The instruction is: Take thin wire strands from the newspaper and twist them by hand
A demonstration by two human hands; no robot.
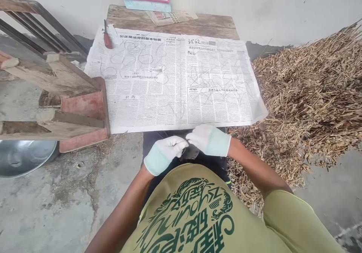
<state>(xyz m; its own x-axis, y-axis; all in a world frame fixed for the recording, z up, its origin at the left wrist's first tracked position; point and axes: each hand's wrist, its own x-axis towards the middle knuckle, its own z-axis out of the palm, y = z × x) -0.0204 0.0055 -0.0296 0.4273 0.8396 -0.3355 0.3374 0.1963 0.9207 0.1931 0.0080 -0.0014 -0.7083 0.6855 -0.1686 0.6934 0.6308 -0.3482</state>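
"What do the hands hold?"
"Just below the middle, the gloved left hand [166, 151] pinches a thin, dark strand [186, 140]. The right hand [207, 138] pinches it too."
"Where's room to move?"
"Floor [48, 207] spreads at lower left. Above it, the chair [85, 106] sits by the paper's [135, 119] left edge. The paper's near edge is just past the hands. Dry stalks [305, 98] heap up at the right."

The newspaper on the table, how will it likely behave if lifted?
The newspaper is probably floppy and light, being thin sheets with a curved right front corner. The thin strands strewn on it would likely slide. The red-handled screwdriver lying on it might roll.
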